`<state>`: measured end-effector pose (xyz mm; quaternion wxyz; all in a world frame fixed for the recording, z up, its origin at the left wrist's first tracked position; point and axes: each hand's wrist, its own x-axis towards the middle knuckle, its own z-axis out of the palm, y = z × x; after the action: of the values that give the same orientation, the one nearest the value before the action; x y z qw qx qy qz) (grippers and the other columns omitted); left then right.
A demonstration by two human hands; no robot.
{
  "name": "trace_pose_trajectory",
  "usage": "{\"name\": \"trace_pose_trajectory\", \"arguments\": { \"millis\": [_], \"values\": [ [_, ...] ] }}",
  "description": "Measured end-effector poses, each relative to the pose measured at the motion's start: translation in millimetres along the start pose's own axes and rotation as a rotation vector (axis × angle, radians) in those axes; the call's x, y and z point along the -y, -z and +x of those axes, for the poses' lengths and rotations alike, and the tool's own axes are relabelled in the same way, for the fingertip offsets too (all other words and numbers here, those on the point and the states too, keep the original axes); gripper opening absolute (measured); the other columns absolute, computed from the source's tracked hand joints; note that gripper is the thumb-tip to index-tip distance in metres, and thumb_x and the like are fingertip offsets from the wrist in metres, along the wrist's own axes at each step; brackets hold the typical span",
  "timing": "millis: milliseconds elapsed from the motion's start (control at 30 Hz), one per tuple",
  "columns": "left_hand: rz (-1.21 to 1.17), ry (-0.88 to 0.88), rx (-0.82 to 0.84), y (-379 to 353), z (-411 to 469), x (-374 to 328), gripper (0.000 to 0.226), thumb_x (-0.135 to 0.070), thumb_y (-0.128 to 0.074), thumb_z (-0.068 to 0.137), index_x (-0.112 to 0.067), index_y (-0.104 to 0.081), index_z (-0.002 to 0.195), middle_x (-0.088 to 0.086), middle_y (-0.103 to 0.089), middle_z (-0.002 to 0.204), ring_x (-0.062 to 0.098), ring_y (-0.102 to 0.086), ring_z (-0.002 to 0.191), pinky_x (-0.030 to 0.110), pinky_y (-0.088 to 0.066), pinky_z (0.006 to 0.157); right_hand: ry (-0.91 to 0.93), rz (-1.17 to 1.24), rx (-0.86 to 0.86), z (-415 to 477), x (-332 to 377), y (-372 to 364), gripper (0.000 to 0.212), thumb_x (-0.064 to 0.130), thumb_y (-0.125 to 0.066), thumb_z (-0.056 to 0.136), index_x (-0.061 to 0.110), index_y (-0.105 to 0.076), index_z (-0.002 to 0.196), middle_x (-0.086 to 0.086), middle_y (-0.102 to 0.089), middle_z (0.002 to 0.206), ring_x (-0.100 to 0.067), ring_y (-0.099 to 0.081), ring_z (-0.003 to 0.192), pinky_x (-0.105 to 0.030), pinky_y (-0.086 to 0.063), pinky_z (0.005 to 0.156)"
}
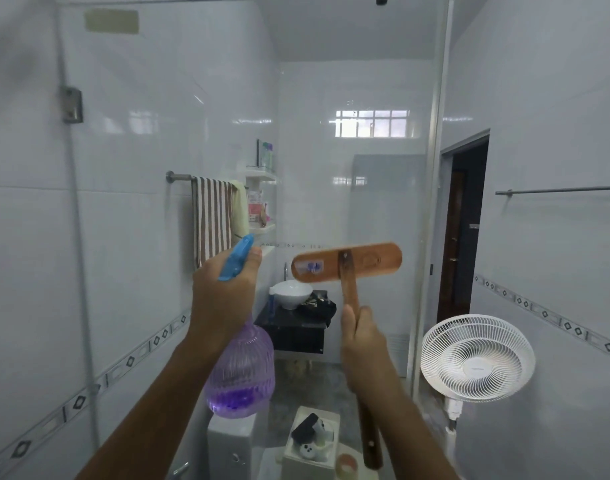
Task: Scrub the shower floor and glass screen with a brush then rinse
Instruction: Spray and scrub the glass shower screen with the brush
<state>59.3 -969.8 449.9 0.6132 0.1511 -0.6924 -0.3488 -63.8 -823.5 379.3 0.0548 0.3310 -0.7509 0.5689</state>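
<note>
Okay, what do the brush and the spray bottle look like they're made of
The brush looks like wood: orange-brown head, darker handle, slight varnished sheen; bristles face away, unseen. The spray bottle looks like thin plastic: ribbed, see-through purple body. Its blue trigger head is opaque and glossy, probably harder plastic.

Wooden brush (346, 262) upright, head seemingly against glass screen (383, 202).

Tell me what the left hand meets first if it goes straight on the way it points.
The left hand, gripping the spray bottle, would probably meet the glass screen first; how far off it stands is unclear.
</note>
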Motion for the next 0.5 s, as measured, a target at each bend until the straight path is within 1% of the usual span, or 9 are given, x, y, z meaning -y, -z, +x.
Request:
{"name": "trace_pose_trajectory", "arguments": {
  "millis": [67,167,200,233,300,333,433,500],
  "values": [
    [0.013,0.017,0.014,3.4,3.0,3.9,0.030,-0.034,-0.057,0.096,-0.004,-0.063,0.098,0.009,-0.064,0.079,0.018,-0.062,0.065,0.016,-0.048,0.059,-0.004,-0.006,0.017,-4.2,-2.6,-8.4,0.028,0.047,-0.030,0.104,0.026,-0.048,0.100,0.003,-0.054,0.073,-0.005,-0.052,0.058,-0.018,-0.044,0.052],
    [0.038,0.064,0.076,7.0,8.6,5.1,0.031,-0.035,-0.057,0.096,-0.005,-0.064,0.096,0.009,-0.064,0.079,0.017,-0.061,0.065,0.015,-0.046,0.057,0.059,-0.022,-0.014,20.9,25.4,-2.5,0.032,0.047,-0.029,0.105,0.021,-0.048,0.108,0.003,-0.054,0.074,-0.005,-0.053,0.058,-0.014,-0.041,0.046],
    [0.031,0.086,0.096,7.7,11.3,4.7,0.030,-0.035,-0.057,0.097,-0.005,-0.063,0.094,0.009,-0.064,0.079,0.016,-0.060,0.065,0.013,-0.045,0.054,0.080,-0.032,-0.031,33.4,40.8,4.1,0.033,0.048,-0.029,0.105,0.021,-0.048,0.109,0.002,-0.055,0.076,-0.006,-0.054,0.059,-0.015,-0.041,0.046],
    [0.012,0.110,0.110,8.7,14.4,3.7,0.029,-0.034,-0.058,0.097,-0.005,-0.063,0.092,0.009,-0.063,0.078,0.014,-0.058,0.064,0.011,-0.045,0.052,0.105,-0.037,-0.052,46.2,57.1,11.7,0.034,0.048,-0.028,0.105,0.021,-0.047,0.109,0.000,-0.057,0.077,-0.008,-0.055,0.060,-0.019,-0.043,0.047],
    [-0.032,0.166,0.116,11.7,20.6,1.3,0.028,-0.031,-0.058,0.098,-0.006,-0.063,0.086,0.010,-0.060,0.074,0.012,-0.054,0.060,0.008,-0.043,0.047,0.144,-0.029,-0.083,65.5,88.9,26.0,0.037,0.050,-0.025,0.105,0.019,-0.047,0.110,-0.002,-0.057,0.080,-0.012,-0.056,0.063,-0.031,-0.051,0.053],
    [-0.045,0.190,0.109,13.1,23.6,0.6,0.028,-0.031,-0.059,0.097,-0.006,-0.063,0.085,0.010,-0.059,0.073,0.012,-0.054,0.059,0.010,-0.043,0.047,0.143,-0.015,-0.088,71.7,99.7,31.1,0.038,0.050,-0.025,0.105,0.019,-0.046,0.111,-0.002,-0.057,0.081,-0.013,-0.056,0.064,-0.035,-0.053,0.056],
    [-0.050,0.203,0.062,15.7,31.6,-1.6,0.029,-0.032,-0.063,0.095,-0.003,-0.066,0.090,0.016,-0.064,0.078,0.018,-0.059,0.065,0.021,-0.048,0.054,0.116,0.003,-0.073,76.2,111.2,36.9,0.037,0.049,-0.025,0.105,0.019,-0.045,0.113,-0.002,-0.055,0.081,-0.013,-0.056,0.063,-0.033,-0.053,0.053],
    [-0.060,0.171,0.024,18.4,35.6,-4.2,0.026,-0.033,-0.063,0.095,-0.006,-0.066,0.097,0.014,-0.068,0.084,0.019,-0.066,0.070,0.020,-0.049,0.055,0.118,-0.023,-0.072,74.0,109.8,34.5,0.039,0.050,-0.025,0.105,0.018,-0.045,0.115,-0.001,-0.055,0.080,-0.012,-0.056,0.064,-0.033,-0.052,0.054]
  ]
}}
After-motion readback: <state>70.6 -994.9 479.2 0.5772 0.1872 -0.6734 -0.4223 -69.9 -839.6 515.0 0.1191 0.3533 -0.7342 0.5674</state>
